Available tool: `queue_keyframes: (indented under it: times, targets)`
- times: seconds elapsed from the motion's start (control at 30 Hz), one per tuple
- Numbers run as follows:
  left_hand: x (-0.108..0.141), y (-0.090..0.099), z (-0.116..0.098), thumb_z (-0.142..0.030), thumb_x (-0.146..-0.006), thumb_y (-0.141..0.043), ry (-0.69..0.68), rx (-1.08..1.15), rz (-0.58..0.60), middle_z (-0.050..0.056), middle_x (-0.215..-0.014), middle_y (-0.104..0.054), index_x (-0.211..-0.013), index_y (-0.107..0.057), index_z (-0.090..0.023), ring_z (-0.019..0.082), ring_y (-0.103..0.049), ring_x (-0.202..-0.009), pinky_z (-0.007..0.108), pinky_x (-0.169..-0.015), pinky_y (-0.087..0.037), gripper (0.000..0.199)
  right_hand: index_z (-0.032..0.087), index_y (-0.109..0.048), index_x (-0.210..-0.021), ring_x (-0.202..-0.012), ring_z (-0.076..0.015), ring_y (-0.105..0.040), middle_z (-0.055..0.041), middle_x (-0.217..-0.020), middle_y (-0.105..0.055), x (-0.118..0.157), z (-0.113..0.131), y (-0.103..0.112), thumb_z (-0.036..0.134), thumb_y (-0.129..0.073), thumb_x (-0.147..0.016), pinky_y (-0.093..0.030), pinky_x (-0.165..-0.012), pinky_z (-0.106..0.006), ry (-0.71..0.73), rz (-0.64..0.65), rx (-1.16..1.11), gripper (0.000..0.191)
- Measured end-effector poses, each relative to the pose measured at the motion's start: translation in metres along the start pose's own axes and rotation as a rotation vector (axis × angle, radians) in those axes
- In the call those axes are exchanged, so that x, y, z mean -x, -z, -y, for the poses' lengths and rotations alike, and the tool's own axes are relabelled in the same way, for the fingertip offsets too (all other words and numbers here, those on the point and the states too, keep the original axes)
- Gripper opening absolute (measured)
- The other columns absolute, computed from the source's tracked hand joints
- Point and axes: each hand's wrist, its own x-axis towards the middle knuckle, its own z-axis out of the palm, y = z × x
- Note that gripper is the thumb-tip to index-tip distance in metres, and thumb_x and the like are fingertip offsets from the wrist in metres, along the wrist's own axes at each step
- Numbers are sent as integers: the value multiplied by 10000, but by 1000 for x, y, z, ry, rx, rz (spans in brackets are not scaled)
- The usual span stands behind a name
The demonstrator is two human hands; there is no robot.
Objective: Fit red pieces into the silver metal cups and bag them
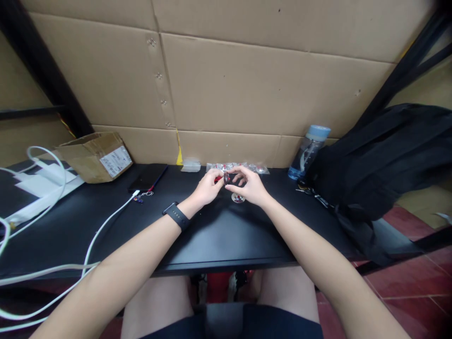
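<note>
A small dark round disc [226, 177] is held upright between my two hands above the black table. My left hand [209, 187] pinches its left side, and something red shows by the fingertips. On the other side, the thumb and index finger of my right hand [250, 186] are at the disc's edge, the other fingers curled. Below my right hand, a shiny round piece with a red centre [238, 198] lies on the table. Behind the hands, clear plastic packets [260, 168] with silvery and red pieces lie along the cardboard wall.
On the black table [226, 242] are an open cardboard box [95, 157], a phone [147, 178], white cables and a power strip at the left. A water bottle [308, 153], keys and a black backpack [384, 160] are at the right. A cardboard wall [275, 89] stands behind.
</note>
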Motion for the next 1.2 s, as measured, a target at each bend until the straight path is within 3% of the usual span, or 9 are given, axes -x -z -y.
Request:
queue_keyframes:
  times: [0.13,0.27,0.47,0.6,0.73,0.9,1.03,1.2]
  targets:
    - [2,1,-5,-255,-941,-576,15,-70,-62,73,-1140,-643,-918,-674,-205,230,-610,-1132,371,-1028,-472,112,221,-636,-1024,-792,-167,-656,-44,-1048,-713,-1,0,-1,452,-785,-799,-498,-672,-278,-55,14,-33,356]
    - [7,3,-17,-263,-950,-581,-29,-167,-111,64,-1156,-627,-945,-687,-222,246,-592,-1174,402,-1041,-445,114,211,-625,-918,-828,-173,-638,-27,-884,-672,-2,-1,1,496,-507,-996,-496,-765,-287,-97,115,-37,318]
    - [10,3,-27,-252,-960,-568,-70,-247,-62,62,-1130,-640,-930,-660,-220,250,-589,-1161,393,-1003,-439,102,204,-579,-790,-1071,-212,-607,-77,-1125,-639,-3,-7,2,402,-522,-990,-455,-993,-356,-13,138,27,287]
    - [9,3,-25,-291,-1018,-475,-67,-228,-110,60,-1110,-653,-989,-611,-222,231,-596,-1123,371,-990,-431,155,197,-631,-795,-1133,-215,-603,-85,-1162,-630,-5,-15,3,340,-549,-968,-399,-1070,-381,-36,132,79,238]
    - [9,7,-27,-331,-1023,-465,-103,-226,-95,57,-1123,-672,-1015,-622,-226,225,-602,-1117,356,-976,-423,189,194,-668,-791,-1110,-213,-613,-81,-1167,-636,-6,-20,6,303,-581,-939,-424,-1026,-374,-63,132,116,204]
    - [15,7,-32,-376,-880,-677,-153,-341,-60,48,-1236,-675,-1120,-686,-269,281,-570,-1192,412,-1006,-359,263,188,-689,-801,-1114,-225,-614,-91,-1197,-629,-5,-16,9,261,-597,-905,-473,-920,-352,-100,152,116,157]
    - [15,4,-28,-399,-828,-725,-127,-437,8,49,-1290,-667,-1047,-740,-285,317,-528,-1224,446,-1001,-328,248,188,-690,-784,-1129,-227,-615,-87,-1205,-622,-5,-12,8,271,-611,-896,-495,-894,-343,-102,131,28,160]
    - [13,2,-18,-410,-874,-691,-119,-460,33,45,-1246,-672,-983,-780,-297,303,-532,-1186,440,-957,-340,179,187,-699,-787,-1114,-222,-624,-85,-1216,-628,-5,-10,7,294,-607,-908,-502,-846,-322,-79,135,13,186]
